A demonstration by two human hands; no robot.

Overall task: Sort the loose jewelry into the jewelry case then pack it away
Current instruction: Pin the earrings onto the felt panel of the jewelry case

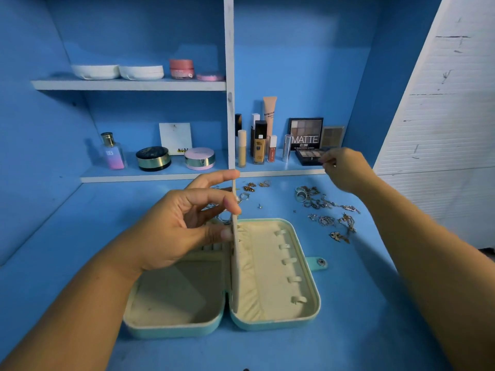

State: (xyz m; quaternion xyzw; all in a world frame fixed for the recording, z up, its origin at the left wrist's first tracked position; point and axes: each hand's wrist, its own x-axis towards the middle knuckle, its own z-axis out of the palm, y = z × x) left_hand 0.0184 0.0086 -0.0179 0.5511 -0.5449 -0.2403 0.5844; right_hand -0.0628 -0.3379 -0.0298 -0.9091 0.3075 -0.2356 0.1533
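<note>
A mint-green jewelry case (310, 314) lies open on the blue desk, cream lining up, with a row of small snap tabs (290, 261) in its right half. My left hand (184, 223) holds the case's middle flap (235, 253) upright by its top edge. My right hand (345, 167) hovers above the desk at the back right, fingertips pinched on something small that I cannot make out. Loose silver chains and rings (324, 204) lie to the right behind the case. Gold earrings (251, 186) lie further back in the middle.
A low shelf (203, 176) behind the desk carries a perfume bottle (112, 152), compacts, foundation bottles (259, 143) and eyeshadow palettes (305, 133). An upper shelf holds white bowls and a pink jar. A white slatted panel (442, 116) stands at the right.
</note>
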